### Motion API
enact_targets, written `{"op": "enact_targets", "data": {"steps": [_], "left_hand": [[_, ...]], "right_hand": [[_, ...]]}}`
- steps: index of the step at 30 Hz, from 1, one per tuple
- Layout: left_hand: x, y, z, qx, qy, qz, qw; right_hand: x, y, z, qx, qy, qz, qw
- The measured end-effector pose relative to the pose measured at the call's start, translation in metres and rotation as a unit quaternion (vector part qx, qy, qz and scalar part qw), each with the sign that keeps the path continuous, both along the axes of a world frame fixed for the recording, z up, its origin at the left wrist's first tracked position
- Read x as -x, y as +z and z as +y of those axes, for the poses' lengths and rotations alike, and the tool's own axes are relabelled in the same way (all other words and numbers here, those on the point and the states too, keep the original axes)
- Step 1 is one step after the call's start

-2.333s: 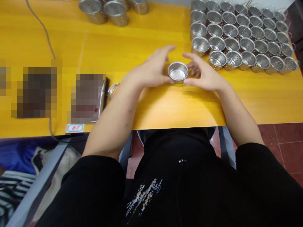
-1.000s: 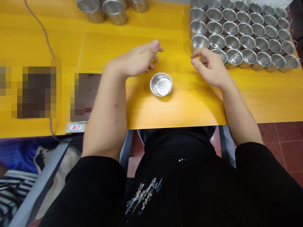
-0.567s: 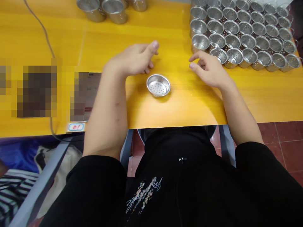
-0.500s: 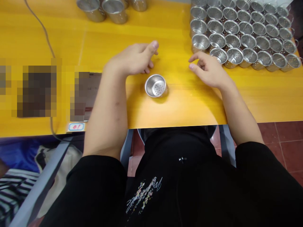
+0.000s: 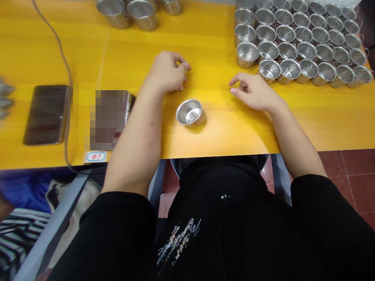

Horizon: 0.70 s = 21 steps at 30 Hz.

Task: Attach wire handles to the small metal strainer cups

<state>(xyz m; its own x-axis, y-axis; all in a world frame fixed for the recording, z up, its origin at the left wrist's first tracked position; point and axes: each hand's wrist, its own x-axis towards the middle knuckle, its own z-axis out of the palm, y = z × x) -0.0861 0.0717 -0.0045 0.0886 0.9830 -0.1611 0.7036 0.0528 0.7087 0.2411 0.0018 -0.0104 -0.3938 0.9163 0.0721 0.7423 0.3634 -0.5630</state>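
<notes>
A small perforated stainless steel cup [image 5: 199, 120] sits by itself on the yellow table, its mouth turned upward and leaning a little to the left. Beyond it and slightly to its left is my left hand [image 5: 171, 72], fingers loosely bent, with no object visible in it. My right hand [image 5: 253, 91] hovers to the right of the cup. Its thumb and index finger are apart and nothing lies between them. Neither hand touches the cup.
Rows of perforated metal cups [image 5: 288, 50] with wire handles fill the far right. Larger metal cups [image 5: 142, 15] stand at the far left. A phone [image 5: 45, 115], a cable [image 5: 66, 128], a partly blurred dark flat object [image 5: 109, 119] and a label [image 5: 96, 157] lie left.
The lone cup has shifted slightly toward me and changed its tilt. My left hand has turned, its thumb now closer to the fingers. My right hand has moved slightly left and nearer me.
</notes>
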Motion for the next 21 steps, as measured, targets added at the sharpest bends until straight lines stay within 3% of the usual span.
{"op": "enact_targets", "data": {"steps": [5,21], "left_hand": [[0.0043,-0.005,0.0035,-0.013,-0.012,0.009,1.0],[0.0023,-0.0014,0.0004,-0.015,-0.022,0.032,0.999]], "right_hand": [[0.0014,-0.0016,0.0001,0.004,0.001,0.001,1.0],[0.0046,0.0024,-0.0018,0.017,-0.009,-0.018,1.0]]}}
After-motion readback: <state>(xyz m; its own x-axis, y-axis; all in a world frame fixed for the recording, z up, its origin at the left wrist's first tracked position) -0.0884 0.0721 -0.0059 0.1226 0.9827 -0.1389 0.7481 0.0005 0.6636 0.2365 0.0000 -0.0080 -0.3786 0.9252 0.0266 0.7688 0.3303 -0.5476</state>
